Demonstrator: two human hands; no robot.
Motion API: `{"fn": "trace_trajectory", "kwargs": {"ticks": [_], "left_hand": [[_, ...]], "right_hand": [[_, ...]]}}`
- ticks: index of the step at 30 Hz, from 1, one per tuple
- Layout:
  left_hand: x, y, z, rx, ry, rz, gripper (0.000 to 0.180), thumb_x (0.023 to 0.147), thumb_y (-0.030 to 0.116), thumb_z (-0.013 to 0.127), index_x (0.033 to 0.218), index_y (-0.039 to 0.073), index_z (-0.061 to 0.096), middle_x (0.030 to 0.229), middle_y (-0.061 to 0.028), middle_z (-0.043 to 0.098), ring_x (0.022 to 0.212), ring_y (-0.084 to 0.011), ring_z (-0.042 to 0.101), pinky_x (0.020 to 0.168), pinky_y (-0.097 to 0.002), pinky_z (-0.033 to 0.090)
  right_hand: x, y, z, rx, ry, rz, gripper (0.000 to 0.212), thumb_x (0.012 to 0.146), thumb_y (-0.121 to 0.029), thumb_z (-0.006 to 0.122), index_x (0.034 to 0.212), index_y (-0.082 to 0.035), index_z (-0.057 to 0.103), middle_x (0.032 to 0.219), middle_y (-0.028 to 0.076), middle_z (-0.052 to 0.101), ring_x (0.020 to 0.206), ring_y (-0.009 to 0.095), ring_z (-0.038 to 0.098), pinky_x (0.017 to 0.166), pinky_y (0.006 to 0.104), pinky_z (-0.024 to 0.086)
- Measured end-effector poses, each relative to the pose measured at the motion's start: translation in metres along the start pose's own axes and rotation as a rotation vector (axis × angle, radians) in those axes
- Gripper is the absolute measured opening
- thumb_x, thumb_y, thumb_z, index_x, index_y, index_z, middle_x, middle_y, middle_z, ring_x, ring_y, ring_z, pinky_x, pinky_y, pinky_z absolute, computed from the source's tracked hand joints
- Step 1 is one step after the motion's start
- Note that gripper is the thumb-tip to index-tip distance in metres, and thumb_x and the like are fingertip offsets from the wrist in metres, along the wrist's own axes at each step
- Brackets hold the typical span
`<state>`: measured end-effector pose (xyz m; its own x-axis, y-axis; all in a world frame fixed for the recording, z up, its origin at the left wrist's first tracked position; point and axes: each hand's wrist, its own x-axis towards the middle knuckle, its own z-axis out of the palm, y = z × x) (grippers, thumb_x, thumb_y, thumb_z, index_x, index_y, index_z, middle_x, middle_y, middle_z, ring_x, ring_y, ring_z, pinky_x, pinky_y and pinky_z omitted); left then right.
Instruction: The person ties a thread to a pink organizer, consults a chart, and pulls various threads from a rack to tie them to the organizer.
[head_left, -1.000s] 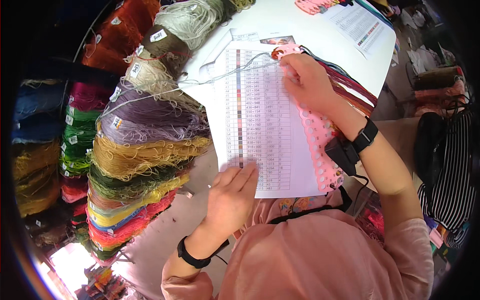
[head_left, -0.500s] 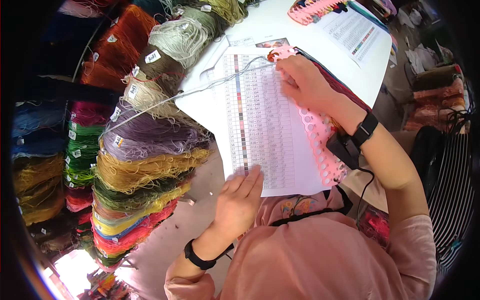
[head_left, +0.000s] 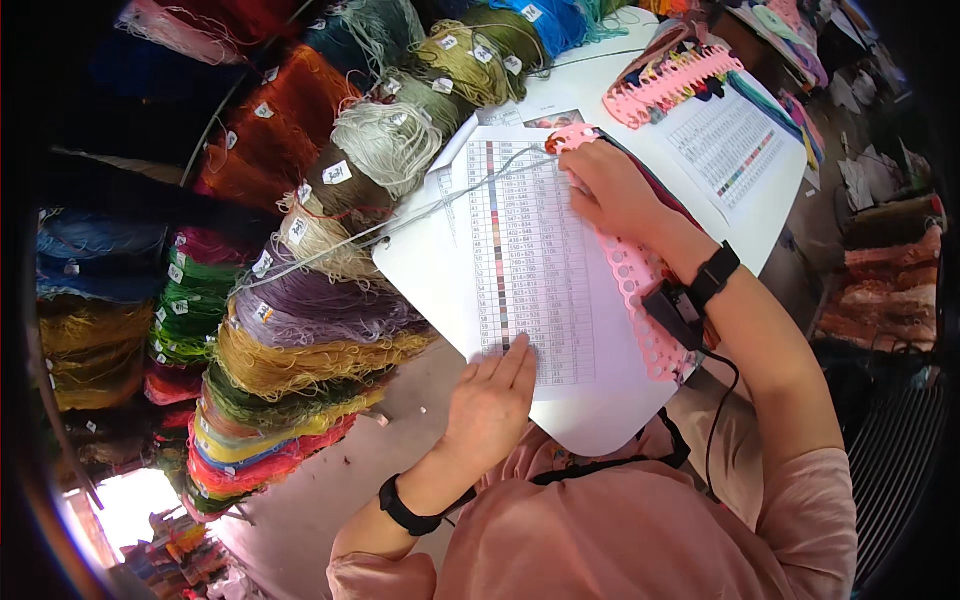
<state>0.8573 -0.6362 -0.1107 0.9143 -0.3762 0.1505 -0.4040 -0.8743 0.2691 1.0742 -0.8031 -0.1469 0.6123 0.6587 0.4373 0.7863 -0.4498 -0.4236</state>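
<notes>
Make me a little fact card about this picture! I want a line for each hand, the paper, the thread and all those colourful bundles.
Left hand: fingers stretched out on the paper
Right hand: on the upper part of a pink strip with holes; its grip is hard to see
Paper: printed rows, with a column of coloured squares
Grey thread: slants across the paper toward the left
Bundles: many colours, with white tags, on the left
Farther off: another pink strip with threads

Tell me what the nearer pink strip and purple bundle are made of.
Nearer pink strip: probably plastic or foam, fairly matte; it has neat round holes and little glare. Purple bundle: thread, perhaps cotton, softly lustrous; fine loose strands show.
</notes>
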Motion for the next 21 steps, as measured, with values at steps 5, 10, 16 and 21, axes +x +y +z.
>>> {"fn": "trace_trajectory", "kwargs": {"ticks": [5,10,16,21], "left_hand": [[0.003,0.007,0.002,0.017,-0.012,-0.055,0.031,0.066,0.005,0.054,0.095,-0.005,0.052,0.103,-0.0166,0.052,0.071,-0.0262,0.054,0.063,-0.0322,0.045],[0.002,0.013,0.007,0.003,0.01,-0.143,0.036,0.063,0.003,0.054,0.098,-0.008,0.049,0.106,-0.0192,0.049,0.072,-0.0268,0.056,0.064,-0.0327,0.047],[0.002,0.018,0.001,-0.022,-0.06,-0.192,0.032,0.066,0.005,0.048,0.097,-0.006,0.051,0.106,-0.0188,0.05,0.078,-0.0256,0.057,0.068,-0.033,0.047],[-0.001,0.019,0.006,-0.016,-0.041,-0.176,0.033,0.064,0.003,0.051,0.096,-0.007,0.051,0.105,-0.0196,0.05,0.073,-0.0263,0.057,0.064,-0.0325,0.047]], "right_hand": [[0.002,0.001,-0.001,0.0,0.015,-0.014,0.023,0.063,-0.008,0.05,0.085,-0.002,0.046,0.076,0.013,0.047,0.074,0.029,0.045,0.068,0.0382,0.036],[0.003,0.002,0.0,0.01,0.04,-0.018,0.021,0.062,-0.007,0.05,0.082,-0.002,0.046,0.074,0.012,0.047,0.074,0.028,0.045,0.068,0.0378,0.036],[0.002,0.0,0.0,0.031,0.013,-0.012,0.018,0.063,-0.008,0.05,0.079,-0.002,0.046,0.074,0.012,0.047,0.074,0.028,0.045,0.068,0.0374,0.036],[-0.003,-0.002,0.002,0.03,0.037,-0.027,0.018,0.062,-0.007,0.05,0.079,-0.002,0.046,0.073,0.012,0.046,0.072,0.028,0.045,0.066,0.038,0.036]]}}
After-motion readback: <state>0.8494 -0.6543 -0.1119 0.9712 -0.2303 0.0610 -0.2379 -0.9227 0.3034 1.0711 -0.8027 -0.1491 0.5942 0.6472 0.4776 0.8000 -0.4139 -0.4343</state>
